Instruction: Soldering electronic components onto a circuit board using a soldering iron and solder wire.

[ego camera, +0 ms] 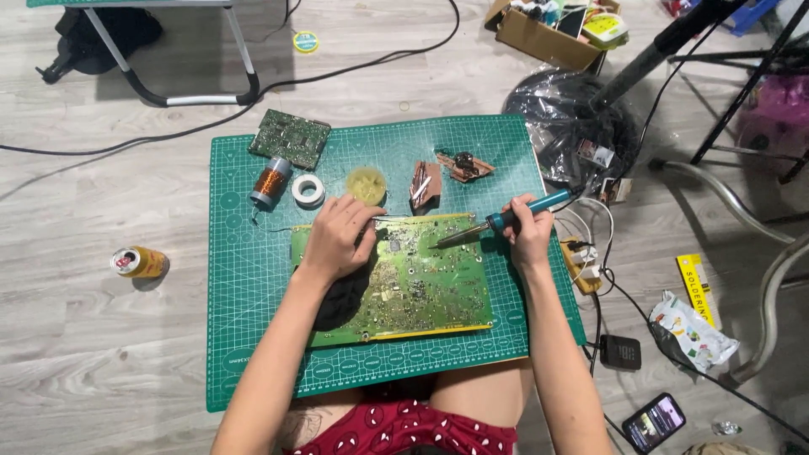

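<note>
- A green cutting mat (253,278) covers the middle of the frame, lying on a pale wood-look floor (84,354).
- A large green circuit board (421,286) lies on the mat at centre, its long edge running left to right.
- The left hand (337,240) rests on the board's upper left corner, fingers bent and close together, their tips pressing at the top edge (whether they pinch anything there I cannot tell).
- The right hand (529,232) sits at the board's upper right, fingers curled tight around the teal handle of a soldering iron (506,221); its metal tip points left and down, touching the board near the top edge.
- A smaller circuit board (290,137) lies at the mat's upper left corner.
- Just below it lie a copper wire coil (270,183), then a white tape roll (308,190) and a round yellowish tin (366,184), in a row above the left hand.
- A drink can (139,262) lies on the floor at left of the mat.
</note>
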